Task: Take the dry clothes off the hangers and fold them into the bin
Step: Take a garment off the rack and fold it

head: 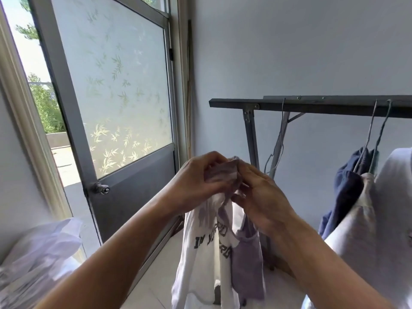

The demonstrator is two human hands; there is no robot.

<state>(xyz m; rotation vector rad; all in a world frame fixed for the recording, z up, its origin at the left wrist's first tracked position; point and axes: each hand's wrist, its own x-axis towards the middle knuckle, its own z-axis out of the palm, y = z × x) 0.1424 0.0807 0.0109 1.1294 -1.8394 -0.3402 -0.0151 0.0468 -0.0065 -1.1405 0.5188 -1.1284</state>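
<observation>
A white shirt with dark lettering and lavender sleeves (pixel 206 253) hangs down in front of me, bunched at its top. My left hand (pixel 196 181) grips the gathered fabric from the left. My right hand (pixel 258 197) pinches the same bunch from the right. Both hands meet at chest height, left of the dark metal clothes rack (pixel 312 107). On the rack's right part a navy garment (pixel 347 190) and a pale grey-white garment (pixel 379 230) hang on wire hangers (pixel 376 134). A bare wire hanger (pixel 279 139) dangles near the rack's leg. No bin is in view.
A grey metal door with frosted bamboo-pattern glass (pixel 120 90) stands open at the left, showing a sunlit yard. Crumpled translucent plastic (pixel 38 253) lies at the lower left. The floor is pale tile (pixel 156 277). A white wall stands behind the rack.
</observation>
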